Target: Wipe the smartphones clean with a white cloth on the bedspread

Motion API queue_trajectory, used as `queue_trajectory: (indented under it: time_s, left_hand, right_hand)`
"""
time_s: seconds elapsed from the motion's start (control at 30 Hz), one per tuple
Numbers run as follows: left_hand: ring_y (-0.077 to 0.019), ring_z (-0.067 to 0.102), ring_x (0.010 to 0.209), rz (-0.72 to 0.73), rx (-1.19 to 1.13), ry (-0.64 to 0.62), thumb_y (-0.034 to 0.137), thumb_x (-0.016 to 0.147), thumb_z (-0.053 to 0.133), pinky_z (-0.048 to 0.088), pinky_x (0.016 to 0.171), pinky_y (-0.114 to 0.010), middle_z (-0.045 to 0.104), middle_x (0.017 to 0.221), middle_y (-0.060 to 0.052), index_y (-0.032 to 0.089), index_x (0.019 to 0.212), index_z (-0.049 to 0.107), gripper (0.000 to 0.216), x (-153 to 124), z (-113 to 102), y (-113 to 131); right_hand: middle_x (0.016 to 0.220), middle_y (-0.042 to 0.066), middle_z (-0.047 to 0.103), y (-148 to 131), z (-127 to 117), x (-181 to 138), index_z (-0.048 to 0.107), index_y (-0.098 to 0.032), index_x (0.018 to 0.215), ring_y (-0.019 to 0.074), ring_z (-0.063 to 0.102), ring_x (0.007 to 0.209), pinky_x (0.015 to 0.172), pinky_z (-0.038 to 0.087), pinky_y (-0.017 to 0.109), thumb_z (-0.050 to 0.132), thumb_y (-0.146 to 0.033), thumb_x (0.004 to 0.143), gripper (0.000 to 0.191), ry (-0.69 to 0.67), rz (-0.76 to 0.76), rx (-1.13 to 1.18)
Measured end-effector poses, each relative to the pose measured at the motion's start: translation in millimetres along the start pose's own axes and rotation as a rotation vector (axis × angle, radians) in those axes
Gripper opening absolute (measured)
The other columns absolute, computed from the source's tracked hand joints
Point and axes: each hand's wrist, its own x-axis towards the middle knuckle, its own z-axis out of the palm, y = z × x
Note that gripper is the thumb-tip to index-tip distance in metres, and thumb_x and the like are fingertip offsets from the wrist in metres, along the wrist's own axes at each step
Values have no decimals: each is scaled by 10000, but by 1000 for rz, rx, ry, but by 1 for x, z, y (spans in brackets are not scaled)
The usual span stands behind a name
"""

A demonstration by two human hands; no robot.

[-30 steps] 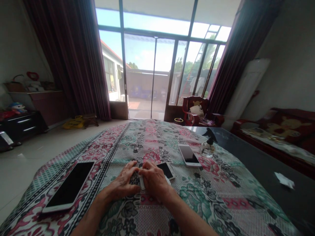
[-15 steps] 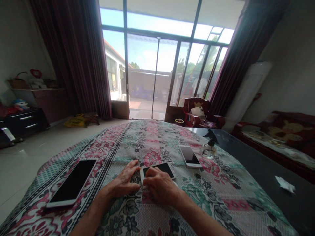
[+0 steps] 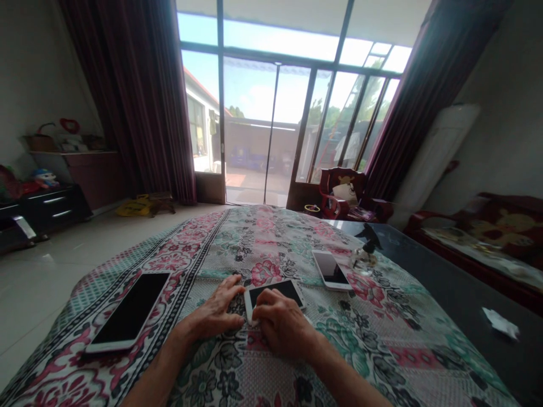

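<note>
One phone [image 3: 289, 289] lay on the cloth [image 3: 258, 370]; left hand [image 3: 217, 306] beside it, fingers spread, empty; right hand [image 3: 283, 323] over it, fingers curled, hold unclear. Probably light, stiff, slick, fragile; edges offered grip.

Legible text, labels, brands, numbers and signs: none. Left white-framed smartphone [image 3: 131, 311], middle white-framed smartphone [image 3: 289, 290] and right white-framed smartphone [image 3: 331, 270]: screens dark, no lettering readable on any. Clear spray bottle [image 3: 362, 262] and yellow article [image 3: 133, 207] on the floor: any print too small or blurred to read.
</note>
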Motion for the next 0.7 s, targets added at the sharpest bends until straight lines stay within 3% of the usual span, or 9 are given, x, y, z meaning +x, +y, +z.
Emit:
queue_trajectory:
  time_s: [0.13,0.3,0.5,0.7]
  left_hand:
    - [-264,93,1430,-3,3,0,279,668,594,167,1150,-371,192,1550,-109,151,1279,491,632,1,0,0]
    - [-261,106,1429,-6,1,0,278,665,594,161,1152,-365,197,1546,-123,133,1278,491,639,1,0,2]
    - [-267,124,1426,-14,14,10,288,658,601,173,1150,-364,216,1542,-112,156,1242,519,604,-1,-3,9]
    - [-290,144,1420,-49,52,28,403,638,658,193,1143,-399,239,1531,-126,169,1228,514,651,0,0,14]
  right_hand:
    - [983,25,566,1,4,2,661,-231,923,149,507,909,795,389,238,518,-93,794,237,50,20,10]
    - [954,17,580,5,1,4,675,-234,861,143,520,880,790,392,239,529,-102,784,211,5,-33,6]
    - [931,26,576,10,-3,-1,683,-228,894,146,526,887,794,409,237,529,-98,770,237,10,15,14]
    - [890,32,567,-3,-8,2,651,-192,793,141,523,857,769,403,240,505,-186,858,160,-17,47,-37]
